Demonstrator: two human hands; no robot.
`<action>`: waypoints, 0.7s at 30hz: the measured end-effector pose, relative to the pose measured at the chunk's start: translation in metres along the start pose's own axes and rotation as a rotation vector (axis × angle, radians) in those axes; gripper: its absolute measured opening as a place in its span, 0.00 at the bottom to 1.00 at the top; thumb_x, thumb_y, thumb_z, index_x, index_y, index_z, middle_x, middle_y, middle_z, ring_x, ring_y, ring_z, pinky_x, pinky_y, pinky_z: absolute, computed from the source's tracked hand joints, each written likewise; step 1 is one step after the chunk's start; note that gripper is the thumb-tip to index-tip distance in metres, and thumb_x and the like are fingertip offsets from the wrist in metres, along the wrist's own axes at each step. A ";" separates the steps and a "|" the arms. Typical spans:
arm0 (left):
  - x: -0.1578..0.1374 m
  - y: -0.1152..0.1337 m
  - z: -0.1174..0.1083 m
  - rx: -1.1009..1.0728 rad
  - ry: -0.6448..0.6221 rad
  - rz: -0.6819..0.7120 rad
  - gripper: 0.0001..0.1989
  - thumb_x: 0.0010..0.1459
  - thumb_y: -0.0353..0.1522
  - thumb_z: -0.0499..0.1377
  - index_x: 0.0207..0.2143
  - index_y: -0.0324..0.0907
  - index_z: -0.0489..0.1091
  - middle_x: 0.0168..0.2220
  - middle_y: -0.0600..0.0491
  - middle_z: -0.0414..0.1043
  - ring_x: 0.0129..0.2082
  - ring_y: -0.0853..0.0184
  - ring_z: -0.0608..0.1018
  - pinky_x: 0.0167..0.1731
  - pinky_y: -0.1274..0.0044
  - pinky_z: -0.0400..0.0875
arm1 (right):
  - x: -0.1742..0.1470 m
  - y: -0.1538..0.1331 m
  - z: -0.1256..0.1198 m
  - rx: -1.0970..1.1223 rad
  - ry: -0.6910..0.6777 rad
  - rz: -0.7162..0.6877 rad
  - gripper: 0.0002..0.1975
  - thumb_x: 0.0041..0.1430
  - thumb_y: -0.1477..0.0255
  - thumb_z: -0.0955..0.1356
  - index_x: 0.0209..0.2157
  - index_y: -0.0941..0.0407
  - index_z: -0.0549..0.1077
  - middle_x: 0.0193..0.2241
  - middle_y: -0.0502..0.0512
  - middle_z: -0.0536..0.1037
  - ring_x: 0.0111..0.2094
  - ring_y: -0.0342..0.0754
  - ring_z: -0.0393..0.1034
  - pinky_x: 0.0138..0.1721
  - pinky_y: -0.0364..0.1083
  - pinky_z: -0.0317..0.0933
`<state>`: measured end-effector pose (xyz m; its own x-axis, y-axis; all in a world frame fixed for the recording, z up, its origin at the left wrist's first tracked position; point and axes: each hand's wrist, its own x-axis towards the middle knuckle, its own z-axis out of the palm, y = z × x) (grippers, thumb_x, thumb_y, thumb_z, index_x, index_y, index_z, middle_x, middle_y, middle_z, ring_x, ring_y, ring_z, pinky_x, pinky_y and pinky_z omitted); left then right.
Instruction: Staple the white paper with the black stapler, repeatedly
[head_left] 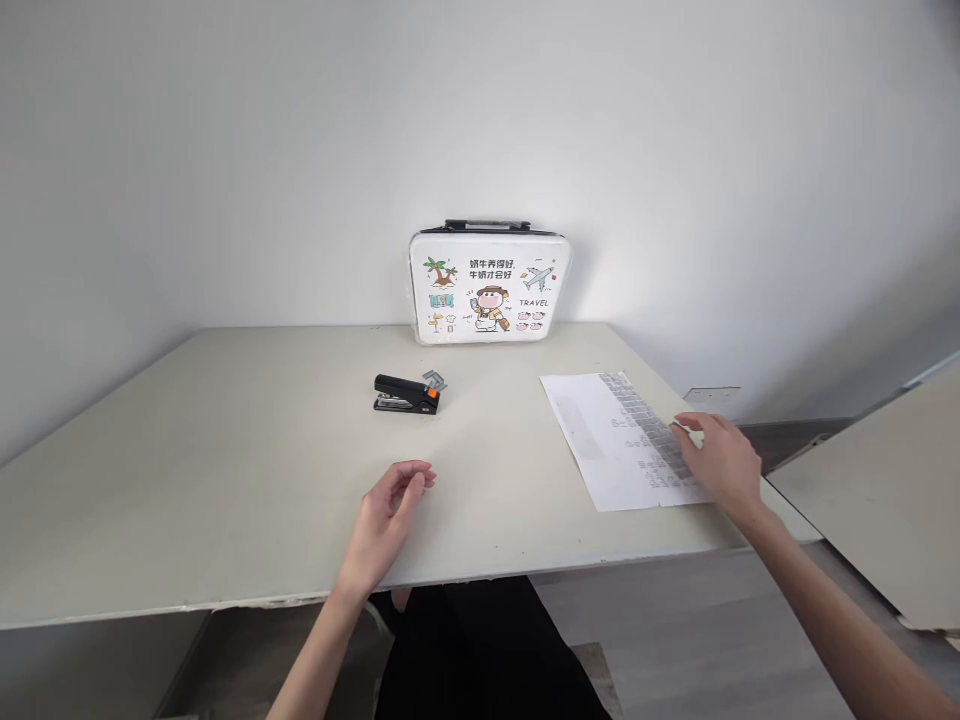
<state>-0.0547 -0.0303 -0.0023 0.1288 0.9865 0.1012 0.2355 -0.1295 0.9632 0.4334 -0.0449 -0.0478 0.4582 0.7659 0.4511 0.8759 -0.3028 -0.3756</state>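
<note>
My right hand (721, 465) is over the right edge of printed paper (589, 440), its thumb and fingers closed on that edge. The paper lies flat on the right of the table, with dark printed strips along its right side. My left hand (386, 515) rests near the table's front edge, fingers loosely curled and thumb apart, holding nothing. Beyond it lies a black stapler (405, 394) with an orange button, pointing left. Small grey staple strips (435, 380) lie just behind the stapler.
A white cartoon-printed case (491, 290) with a black handle stands upright against the wall at the back of the table (225, 450). Another pale tabletop (892, 490) is at the far right, across a gap. A wall socket plate (712, 396) is low on the wall.
</note>
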 end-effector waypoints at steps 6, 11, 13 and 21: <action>-0.003 0.003 0.003 0.053 -0.010 -0.004 0.19 0.65 0.50 0.59 0.43 0.44 0.77 0.41 0.47 0.81 0.44 0.56 0.82 0.50 0.66 0.74 | -0.071 -0.118 -0.012 0.586 -0.325 -0.212 0.15 0.68 0.57 0.66 0.43 0.51 0.79 0.44 0.58 0.83 0.38 0.55 0.78 0.32 0.49 0.70; -0.007 0.008 0.003 0.073 -0.011 0.021 0.17 0.65 0.47 0.59 0.41 0.45 0.78 0.39 0.48 0.81 0.41 0.58 0.82 0.47 0.68 0.75 | -0.109 -0.188 -0.009 0.846 -0.604 -0.239 0.15 0.70 0.57 0.65 0.40 0.51 0.78 0.35 0.54 0.83 0.36 0.51 0.79 0.32 0.47 0.70; -0.008 0.009 0.003 0.070 -0.012 0.018 0.16 0.65 0.47 0.59 0.41 0.45 0.78 0.38 0.48 0.81 0.40 0.58 0.82 0.46 0.69 0.75 | -0.113 -0.197 -0.006 0.869 -0.649 -0.245 0.15 0.71 0.57 0.65 0.40 0.51 0.78 0.32 0.53 0.82 0.34 0.51 0.78 0.32 0.47 0.69; -0.008 0.006 0.003 0.083 -0.017 0.015 0.15 0.68 0.45 0.58 0.42 0.45 0.77 0.39 0.49 0.81 0.40 0.60 0.82 0.46 0.70 0.74 | -0.117 -0.195 -0.007 0.847 -0.642 -0.223 0.14 0.71 0.58 0.65 0.39 0.51 0.77 0.35 0.53 0.82 0.35 0.50 0.76 0.33 0.46 0.67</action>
<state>-0.0517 -0.0398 0.0023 0.1492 0.9826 0.1101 0.3123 -0.1525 0.9376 0.2102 -0.0792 -0.0217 -0.0784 0.9835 0.1629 0.4280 0.1808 -0.8855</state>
